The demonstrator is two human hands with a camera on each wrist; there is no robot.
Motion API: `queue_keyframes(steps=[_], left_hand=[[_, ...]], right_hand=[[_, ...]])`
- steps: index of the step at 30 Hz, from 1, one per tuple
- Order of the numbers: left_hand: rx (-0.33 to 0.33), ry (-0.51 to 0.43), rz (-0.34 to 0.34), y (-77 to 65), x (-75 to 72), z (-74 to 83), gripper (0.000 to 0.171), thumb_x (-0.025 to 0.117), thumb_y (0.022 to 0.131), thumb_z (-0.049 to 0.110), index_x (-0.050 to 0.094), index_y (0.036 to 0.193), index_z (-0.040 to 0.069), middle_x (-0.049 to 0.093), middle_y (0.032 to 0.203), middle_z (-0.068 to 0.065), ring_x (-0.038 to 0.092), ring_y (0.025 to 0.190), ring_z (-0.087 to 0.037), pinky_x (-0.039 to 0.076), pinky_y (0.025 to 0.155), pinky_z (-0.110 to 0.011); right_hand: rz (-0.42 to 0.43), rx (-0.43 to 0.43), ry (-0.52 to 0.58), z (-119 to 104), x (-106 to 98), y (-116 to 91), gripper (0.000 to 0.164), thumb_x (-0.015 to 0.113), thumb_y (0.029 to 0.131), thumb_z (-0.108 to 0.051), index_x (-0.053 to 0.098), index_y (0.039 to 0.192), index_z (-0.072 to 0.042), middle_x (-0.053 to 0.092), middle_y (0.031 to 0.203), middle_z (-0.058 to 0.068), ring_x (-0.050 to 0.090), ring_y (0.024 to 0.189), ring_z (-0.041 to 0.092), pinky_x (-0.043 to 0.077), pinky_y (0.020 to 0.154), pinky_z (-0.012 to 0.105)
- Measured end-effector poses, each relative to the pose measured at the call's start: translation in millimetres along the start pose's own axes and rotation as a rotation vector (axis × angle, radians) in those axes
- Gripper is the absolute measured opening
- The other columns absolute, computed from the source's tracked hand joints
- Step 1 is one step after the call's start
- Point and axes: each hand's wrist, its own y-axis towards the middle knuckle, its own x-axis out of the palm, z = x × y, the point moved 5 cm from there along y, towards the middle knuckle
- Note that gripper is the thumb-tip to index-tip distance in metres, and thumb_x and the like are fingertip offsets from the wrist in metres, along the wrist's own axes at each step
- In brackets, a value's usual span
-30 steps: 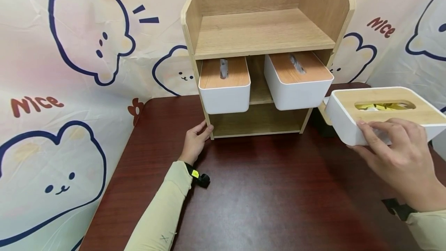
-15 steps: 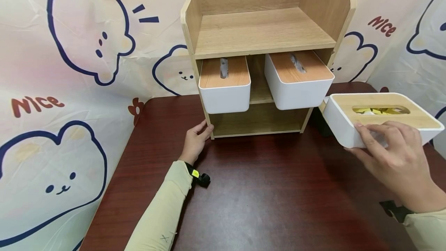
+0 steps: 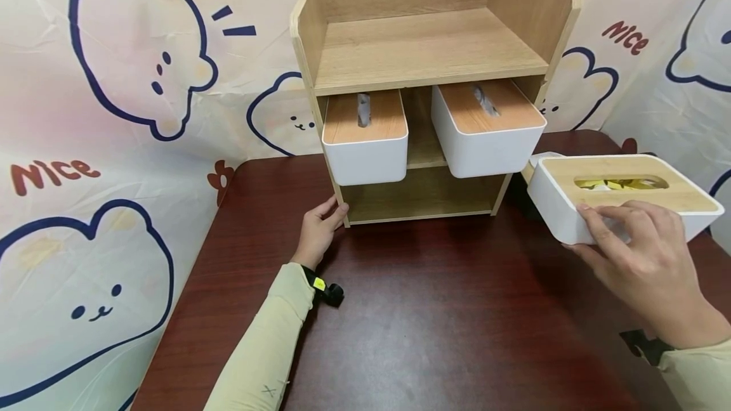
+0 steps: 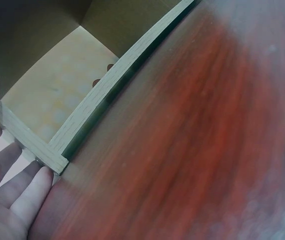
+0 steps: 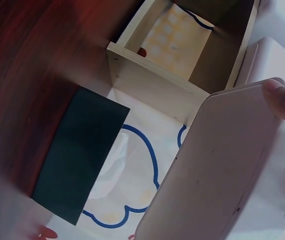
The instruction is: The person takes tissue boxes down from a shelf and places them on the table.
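My right hand [image 3: 651,259] holds a white tissue box [image 3: 685,190] with a light wood lid by its front side, at the right of the head view. Yellow and white packaging shows through the lid's slot. In the right wrist view, the underside of this tissue box [image 5: 210,160] faces the camera, with a thumb [image 5: 282,97] over its edge. My left hand [image 3: 318,233] grips the bottom front corner of a wooden shelf [image 3: 428,49]. Its fingers [image 4: 30,200] lie outside the shelf's side panel [image 4: 30,135], thumb on the other side.
Two white tissue boxes with wood lids, one left [image 3: 365,162] and one right [image 3: 497,150], jut from the middle tier. A dark green box [image 5: 82,155] with white tissue stands right of the shelf, partly hidden in the head view. Beneath lies a reddish-brown table [image 3: 411,322].
My right hand has brought the held tissue box slightly down and to the left. The left hand stays at the shelf corner, and the head view has shifted a little.
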Motion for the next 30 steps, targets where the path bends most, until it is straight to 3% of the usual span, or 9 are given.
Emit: queue_keyframes(steps=[5,11,19,30], left_hand=[[0.025,-0.018,0.027,9.8,-2.0,-20.0,0.060,0.073,0.088,0.035,0.055,0.137,0.005,0.049,0.143,-0.008,0.062,0.111,-0.022,0.052,0.087,-0.027],[0.009,-0.011,0.018,9.4,-2.8,-19.9,0.059,0.071,0.089,0.035,0.054,0.138,0.006,0.048,0.144,-0.006,0.060,0.114,-0.021,0.051,0.089,-0.026],[0.009,0.003,0.023,10.4,-2.5,-19.2,0.059,0.071,0.089,0.036,0.054,0.138,0.007,0.048,0.144,-0.006,0.061,0.113,-0.021,0.051,0.089,-0.026],[0.016,0.005,0.032,8.4,-2.9,-18.6,0.062,0.073,0.087,0.039,0.055,0.138,0.007,0.049,0.143,-0.007,0.061,0.112,-0.020,0.052,0.088,-0.027]], right_hand=[[-0.013,0.012,0.011,1,3,-5,0.058,0.037,0.105,-0.046,0.068,0.111,0.003,0.055,0.099,0.032,0.049,0.091,0.056,0.036,0.067,0.066],[-0.017,0.019,0.030,1,5,-7,0.059,0.038,0.104,-0.048,0.068,0.109,0.003,0.054,0.098,0.032,0.049,0.090,0.056,0.036,0.067,0.065],[0.039,0.034,0.054,1,8,-8,0.057,0.043,0.103,-0.046,0.069,0.105,0.004,0.055,0.094,0.031,0.051,0.084,0.054,0.035,0.066,0.065],[-0.075,0.029,0.043,8,16,-21,0.063,0.037,0.104,-0.048,0.067,0.111,0.007,0.054,0.095,0.033,0.050,0.087,0.054,0.038,0.070,0.066]])
